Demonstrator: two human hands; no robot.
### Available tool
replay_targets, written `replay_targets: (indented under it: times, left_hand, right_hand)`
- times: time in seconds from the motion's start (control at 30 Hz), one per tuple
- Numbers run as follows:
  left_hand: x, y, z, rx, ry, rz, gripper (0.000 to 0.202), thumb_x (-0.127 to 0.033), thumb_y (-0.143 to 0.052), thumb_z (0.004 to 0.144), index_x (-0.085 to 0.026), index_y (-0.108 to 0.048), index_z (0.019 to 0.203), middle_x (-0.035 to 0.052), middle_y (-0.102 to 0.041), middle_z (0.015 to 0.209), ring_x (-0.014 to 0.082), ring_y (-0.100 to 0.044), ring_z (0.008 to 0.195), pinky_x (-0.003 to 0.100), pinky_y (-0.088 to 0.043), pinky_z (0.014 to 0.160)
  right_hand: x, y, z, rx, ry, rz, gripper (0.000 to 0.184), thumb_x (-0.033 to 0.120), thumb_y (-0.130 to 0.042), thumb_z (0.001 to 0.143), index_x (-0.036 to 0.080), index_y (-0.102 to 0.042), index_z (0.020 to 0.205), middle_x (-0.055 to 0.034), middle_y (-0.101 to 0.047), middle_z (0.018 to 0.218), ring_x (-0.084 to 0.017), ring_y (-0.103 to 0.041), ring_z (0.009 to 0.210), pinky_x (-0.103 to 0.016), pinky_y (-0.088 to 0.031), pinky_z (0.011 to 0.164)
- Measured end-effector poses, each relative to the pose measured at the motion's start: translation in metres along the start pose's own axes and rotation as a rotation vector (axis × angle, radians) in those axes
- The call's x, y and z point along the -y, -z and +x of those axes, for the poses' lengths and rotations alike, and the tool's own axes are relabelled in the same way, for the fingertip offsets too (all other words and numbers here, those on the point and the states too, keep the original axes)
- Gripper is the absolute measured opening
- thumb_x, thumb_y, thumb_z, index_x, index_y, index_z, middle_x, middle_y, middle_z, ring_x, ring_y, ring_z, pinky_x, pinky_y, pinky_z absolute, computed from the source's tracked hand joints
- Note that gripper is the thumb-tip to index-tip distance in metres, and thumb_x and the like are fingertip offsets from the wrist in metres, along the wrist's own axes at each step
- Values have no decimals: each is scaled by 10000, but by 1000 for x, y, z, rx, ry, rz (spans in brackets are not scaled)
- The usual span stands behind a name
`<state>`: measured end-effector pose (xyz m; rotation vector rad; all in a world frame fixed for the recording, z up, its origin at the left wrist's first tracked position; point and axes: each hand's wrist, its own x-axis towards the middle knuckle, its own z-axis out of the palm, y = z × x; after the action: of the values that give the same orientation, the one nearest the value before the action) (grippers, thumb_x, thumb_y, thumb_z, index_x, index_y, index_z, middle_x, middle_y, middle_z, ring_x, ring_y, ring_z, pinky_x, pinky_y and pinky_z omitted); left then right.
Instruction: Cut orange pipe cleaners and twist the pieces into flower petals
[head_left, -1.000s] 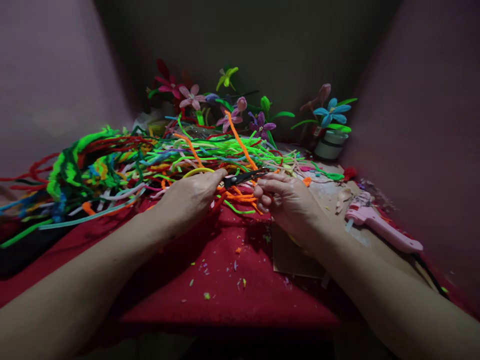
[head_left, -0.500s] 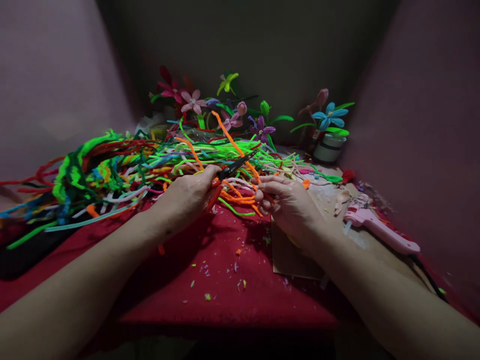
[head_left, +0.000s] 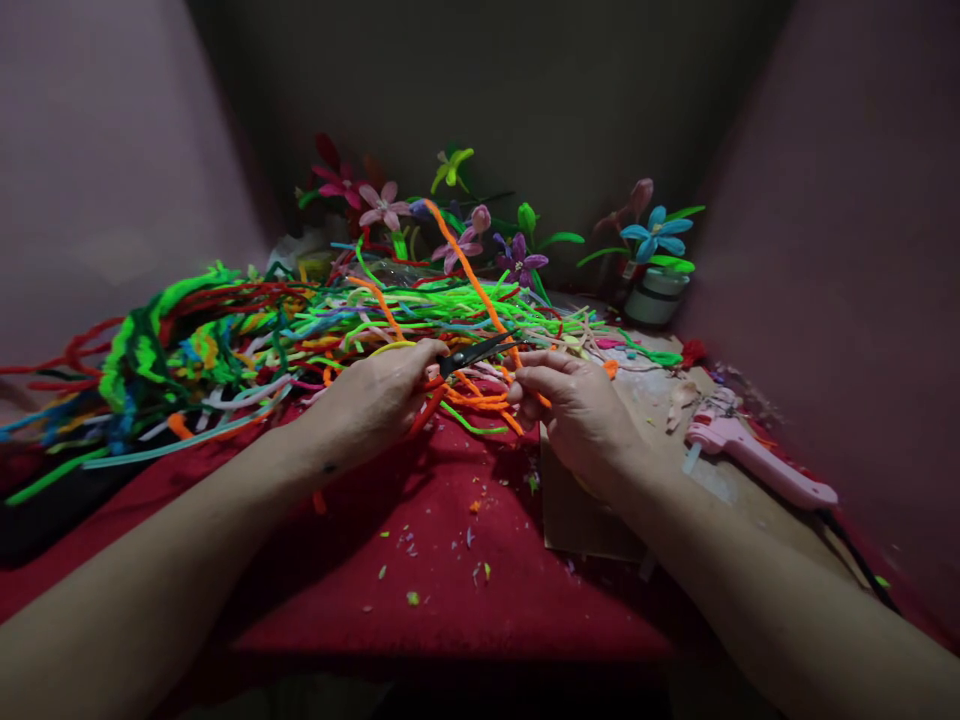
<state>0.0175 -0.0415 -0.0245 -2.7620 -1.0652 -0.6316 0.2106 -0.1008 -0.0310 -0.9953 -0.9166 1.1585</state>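
My left hand (head_left: 394,385) is closed round the red handles of a pair of scissors (head_left: 476,353). Their dark blades point right, slightly parted, with the tips at an orange pipe cleaner (head_left: 466,268). My right hand (head_left: 574,400) pinches that pipe cleaner near its lower end, between thumb and fingers. From the pinch the pipe cleaner slants up and to the left, its top end free. Below the blades, more orange pipe cleaners (head_left: 480,402) lie on the cloth. Whether the blades have cut into the held one cannot be made out.
A heap of many-coloured pipe cleaners (head_left: 315,320) spreads behind my hands. Pipe-cleaner flowers (head_left: 382,205) stand at the back, and a blue one (head_left: 656,235) by a jar (head_left: 657,297). A pink glue gun (head_left: 757,455) lies right. Scraps dot the red cloth (head_left: 450,600).
The scissors have turned to a flatter angle, and their blades have parted and come against the orange pipe cleaner. The pipe cleaner's free end stands a little higher. My right hand keeps its pinch.
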Motion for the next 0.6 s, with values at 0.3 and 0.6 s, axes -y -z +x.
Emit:
replay_targets:
  times: [0.3, 0.6]
  left_hand:
    - [-2, 3, 0, 36, 29, 25, 380, -282, -350, 876, -99, -502, 1173, 143, -665, 934, 239, -622, 794, 330, -462, 662]
    - [-1, 4, -1, 99, 40, 13, 357, -280, -387, 860, -154, -516, 1168, 123, -678, 973, 240, -650, 832, 320, -472, 689]
  right_hand:
    - [3, -2, -3, -89, 88, -191, 55, 118, -555, 655, 133, -602, 679, 8, -615, 554, -57, -435, 369, -198, -328, 366]
    - [5, -2, -5, -117, 87, -220, 57, 140, -565, 678, 127, -610, 711, -8, -626, 583, -61, -450, 384, -206, -331, 372]
